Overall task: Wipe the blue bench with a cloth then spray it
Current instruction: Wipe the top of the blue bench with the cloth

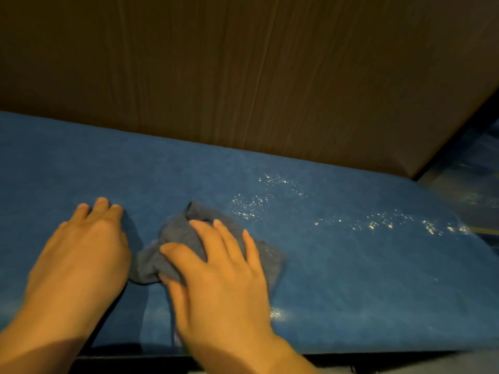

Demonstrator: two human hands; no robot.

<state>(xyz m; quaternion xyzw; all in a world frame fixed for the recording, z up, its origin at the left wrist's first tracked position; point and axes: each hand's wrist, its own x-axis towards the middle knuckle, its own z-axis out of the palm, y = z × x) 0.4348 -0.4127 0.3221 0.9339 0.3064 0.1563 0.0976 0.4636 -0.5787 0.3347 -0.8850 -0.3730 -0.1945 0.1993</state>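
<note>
The blue bench (351,265) stretches across the view, its padded top facing me. A crumpled grey-blue cloth (178,233) lies on it near the middle. My right hand (218,271) presses flat on the cloth, fingers spread over it. My left hand (81,252) rests palm down on the bare bench just left of the cloth, holding nothing. Pale crumbs or specks (259,201) are scattered on the bench to the right of the cloth and trail on toward its right end (432,226). No spray bottle is in sight.
A brown wooden panel (243,76) rises directly behind the bench. The bench's dark front edge (378,357) runs along the bottom. Past the right end lies a shadowed bluish area (475,179).
</note>
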